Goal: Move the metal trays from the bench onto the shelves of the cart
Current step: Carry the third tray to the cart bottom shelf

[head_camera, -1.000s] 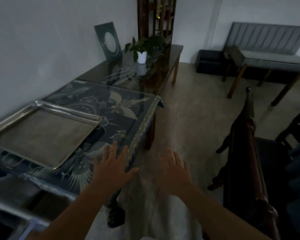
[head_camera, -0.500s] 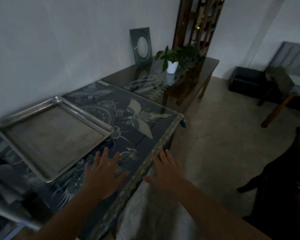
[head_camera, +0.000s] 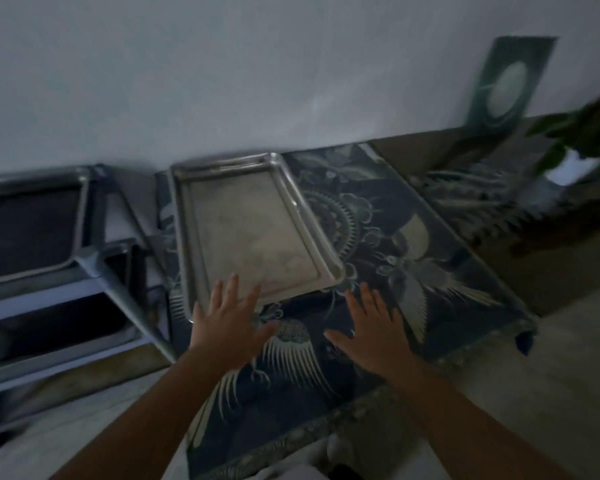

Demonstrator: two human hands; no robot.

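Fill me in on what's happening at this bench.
A person is reaching with both bare hands toward a metal tray lying on the patterned bench. The left hand is open over the tray's near edge; the right hand is open above the cloth, just right of the tray. Neither grips it yet. The metal cart stands at the bench's left end.

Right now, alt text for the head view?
Two bare open hands, left hand and right hand, reach toward a rectangular metal tray on a blue patterned bench; a metal cart stands at left.
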